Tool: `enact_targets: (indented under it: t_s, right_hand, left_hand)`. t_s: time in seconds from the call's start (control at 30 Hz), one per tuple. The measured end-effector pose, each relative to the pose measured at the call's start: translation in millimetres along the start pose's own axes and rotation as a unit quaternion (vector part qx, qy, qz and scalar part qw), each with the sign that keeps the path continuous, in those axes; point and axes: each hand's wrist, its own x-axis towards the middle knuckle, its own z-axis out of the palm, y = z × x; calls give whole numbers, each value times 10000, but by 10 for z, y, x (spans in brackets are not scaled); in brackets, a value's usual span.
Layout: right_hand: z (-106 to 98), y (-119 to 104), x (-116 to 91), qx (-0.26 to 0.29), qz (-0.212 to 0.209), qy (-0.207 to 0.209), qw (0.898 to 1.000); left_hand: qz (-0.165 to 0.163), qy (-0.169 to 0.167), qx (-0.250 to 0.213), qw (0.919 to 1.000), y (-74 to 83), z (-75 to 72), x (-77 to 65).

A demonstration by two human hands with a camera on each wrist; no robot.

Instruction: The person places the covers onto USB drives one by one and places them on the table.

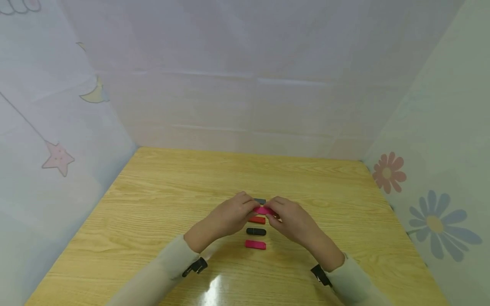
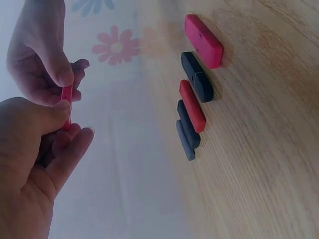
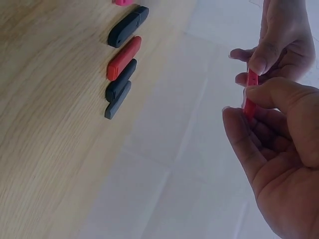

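Above the table, both hands pinch a pink USB stick (image 1: pixel 262 210) from its two ends. My left hand (image 1: pixel 232 213) has thumb and fingers on one end, and my right hand (image 1: pixel 292 220) grips the other. In the left wrist view the held stick (image 2: pixel 67 94) is seen edge-on, partly covered by the fingertips. Below the hands a row of similar sticks lies on the table: a pink one (image 2: pixel 203 41) nearest the body, a black one (image 2: pixel 197 77) with a seam across it, a red one (image 2: pixel 192 106), a dark one (image 2: pixel 188 123) and a thin grey one (image 2: pixel 185 140).
The wood-grain table (image 1: pixel 172 178) reaches back to a pale cloth wall (image 1: pixel 252 106). Cloth sides with a star (image 1: pixel 58 158) and flowers (image 1: pixel 434 224) stand to the left and right. Each wrist carries a black strap mount (image 1: pixel 196 267).
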Motion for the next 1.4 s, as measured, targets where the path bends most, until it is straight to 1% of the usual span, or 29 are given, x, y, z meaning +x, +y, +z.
enact_targets:
  t_s: [0.13, 0.23, 0.33, 0.43, 0.5, 0.63, 0.73, 0.9, 1.17, 1.27, 1.4]
  right_hand:
    - [6, -5, 27, -31, -147, 130, 9998]
    - [23, 3, 35, 1, -196, 156, 9997]
    - [43, 28, 47, 22, -204, 126, 9997]
    - [63, 80, 90, 13, -100, 63, 9999]
    - [89, 138, 141, 27, 77, -12, 10000]
    - [147, 275, 258, 205, 538, -240, 9980]
    - [178, 373, 343, 324, 764, -353, 9959]
    - [236, 523, 463, 361, 971, -466, 9935]
    - [373, 714, 580, 363, 1338, -716, 9877]
    - [445, 775, 623, 349, 1508, -908, 9838]
    - [545, 842, 694, 290, 1648, -1228, 9782]
  left_hand:
    - [-31, -6, 47, 10000, -1, -2, -1]
    - [46, 91, 91, 9999, -13, 8, -4]
    - [110, 203, 16, 9997, -46, 24, -4]
    - [-33, 191, -22, 9998, -128, 72, 17]
    - [-251, 68, 20, 9997, -201, 112, 46]
    - [-718, -357, 85, 9967, -346, 198, 129]
    - [-948, -552, 128, 9939, -439, 249, 217]
    - [-1170, -707, 277, 9902, -591, 341, 347]
    - [-1449, -1057, 79, 9838, -738, 479, 447]
    - [-1575, -1192, 40, 9803, -780, 540, 466]
    - [-1703, -1452, 169, 9745, -836, 624, 489]
